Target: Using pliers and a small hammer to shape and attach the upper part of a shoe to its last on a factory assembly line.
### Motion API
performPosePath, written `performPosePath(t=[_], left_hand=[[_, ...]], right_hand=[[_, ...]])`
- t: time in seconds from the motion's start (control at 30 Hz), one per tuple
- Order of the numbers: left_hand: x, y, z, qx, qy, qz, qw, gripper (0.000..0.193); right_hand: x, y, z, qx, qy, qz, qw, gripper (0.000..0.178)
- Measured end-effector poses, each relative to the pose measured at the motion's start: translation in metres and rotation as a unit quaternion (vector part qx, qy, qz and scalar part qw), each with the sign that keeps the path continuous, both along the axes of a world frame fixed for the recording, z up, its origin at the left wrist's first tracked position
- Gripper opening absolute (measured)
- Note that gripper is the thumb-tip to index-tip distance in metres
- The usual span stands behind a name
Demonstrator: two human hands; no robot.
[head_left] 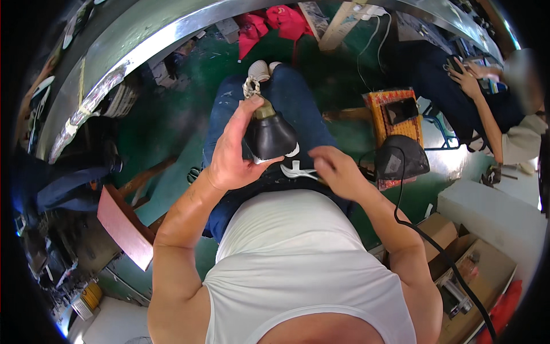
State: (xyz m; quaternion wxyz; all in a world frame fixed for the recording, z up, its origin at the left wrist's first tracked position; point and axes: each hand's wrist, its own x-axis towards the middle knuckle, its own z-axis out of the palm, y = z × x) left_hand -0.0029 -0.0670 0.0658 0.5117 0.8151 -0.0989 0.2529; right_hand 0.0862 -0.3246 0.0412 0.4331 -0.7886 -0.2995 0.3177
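My left hand (230, 155) is closed around a black shoe upper (270, 137) stretched over a last, held above my lap. A tan, olive-tinted part (264, 110) of it shows near my fingertips, with a pale twisted cord loop (251, 87) at its far end. White shows along the near edge. Just right of it is my right hand (339, 172), its fingers curled together; whatever they may hold is hidden. A silver metal tool (295, 171) with a hammer-like head lies across my lap, its handle end running close under the right hand.
A dark cap-shaped thing (401, 157) and a phone-like black slab (401, 110) rest on a patterned seat (375, 114) at right. A black cable (427, 236) passes my right arm. A person (481, 92) sits far right. A pinkish stool (123, 226) stands left; an open carton (481, 269) lower right.
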Motion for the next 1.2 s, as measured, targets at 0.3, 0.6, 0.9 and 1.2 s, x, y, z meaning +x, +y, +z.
performPosePath(t=[0.3,0.6,0.9,1.2], left_hand=[[-0.015,-0.035,-0.121,-0.178,0.193,0.093,0.960,0.097],[0.031,-0.045,-0.078,-0.651,0.376,0.198,0.629,0.075],[0.029,-0.052,-0.077,-0.658,0.260,0.191,0.680,0.056],[0.055,-0.033,-0.098,-0.567,0.341,0.147,0.735,0.071]], right_hand=[[0.029,0.074,-0.077,0.034,0.694,-0.167,0.700,0.048],[0.013,0.097,-0.060,-0.085,0.557,-0.252,0.787,0.040],[0.006,0.101,-0.027,-0.123,0.493,-0.330,0.795,0.037],[0.048,0.077,-0.023,-0.238,0.342,-0.082,0.905,0.049]])
